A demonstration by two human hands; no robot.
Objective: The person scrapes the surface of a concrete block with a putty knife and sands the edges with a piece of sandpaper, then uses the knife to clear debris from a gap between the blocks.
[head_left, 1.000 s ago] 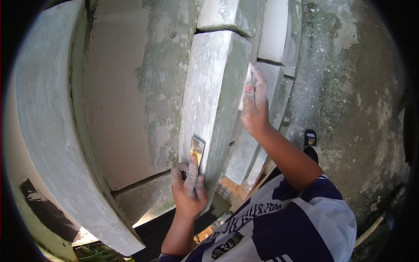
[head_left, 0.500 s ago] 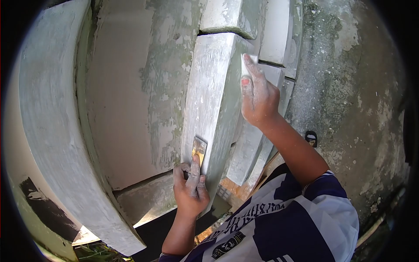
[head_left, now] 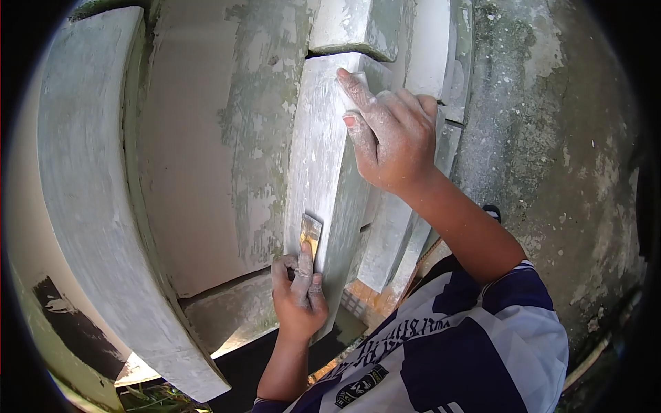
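Note:
My left hand (head_left: 299,296) is closed on a small metal scraper (head_left: 310,234), its blade pointing up over the lower part of a pale plastered ledge (head_left: 313,151). Higher up, my right hand (head_left: 396,138) pinches a thin white sheet (head_left: 352,89), with the index finger stretched along it. That sheet lies on the ledge's pale face, close to its top end. White dust coats the fingers of both hands.
A long curved whitish beam (head_left: 96,179) runs down the left side. Between beam and ledge is a patchy wall (head_left: 186,158). More pale blocks (head_left: 389,241) stand right of the ledge. Stained concrete ground (head_left: 537,179) lies at the right. A dark sandal (head_left: 491,212) shows beside my right forearm.
My right hand has moved left with the white sheet, from the ledge's greenish side onto its pale face. My left hand and the scraper have hardly moved.

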